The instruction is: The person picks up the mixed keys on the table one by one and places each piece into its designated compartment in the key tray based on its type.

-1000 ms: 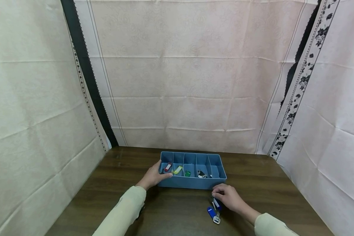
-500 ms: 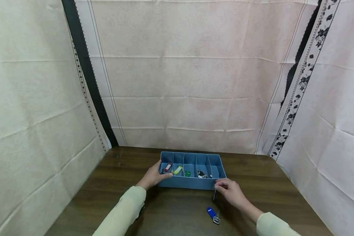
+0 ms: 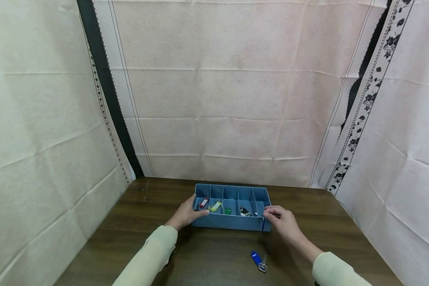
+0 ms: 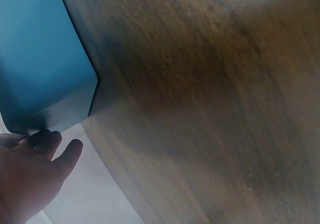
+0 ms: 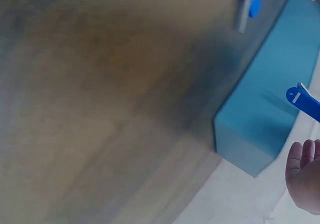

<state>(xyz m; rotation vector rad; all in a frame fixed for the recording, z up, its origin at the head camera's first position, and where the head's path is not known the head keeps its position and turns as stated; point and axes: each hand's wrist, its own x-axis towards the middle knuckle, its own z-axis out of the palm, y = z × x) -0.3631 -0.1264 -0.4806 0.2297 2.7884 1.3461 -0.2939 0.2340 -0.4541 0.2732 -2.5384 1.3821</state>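
A blue compartment box (image 3: 232,223) stands on the table in the head view. My left hand (image 3: 186,213) grips its left end, thumb at the front rim and fingers along the end wall. In the left wrist view those fingers (image 4: 47,143) touch that wall. My right hand (image 3: 284,224) pinches a key with a blue key tag (image 5: 306,103) over the box's front right rim, with the tag hanging down before the front wall. A second key with a blue tag (image 3: 256,258) lies on the table in front of the box.
Inside the box lie a red tag (image 3: 203,203), a yellow-green tag (image 3: 216,206), a green tag (image 3: 227,211) and a black-and-white item (image 3: 244,211), each in its own compartment. Pale cloth (image 3: 236,99) hangs behind the wooden table (image 3: 207,262) and on both sides.
My right hand has lifted one blue-tagged key off the table and carried it up to the box's right front rim. The left hand stays on the box.
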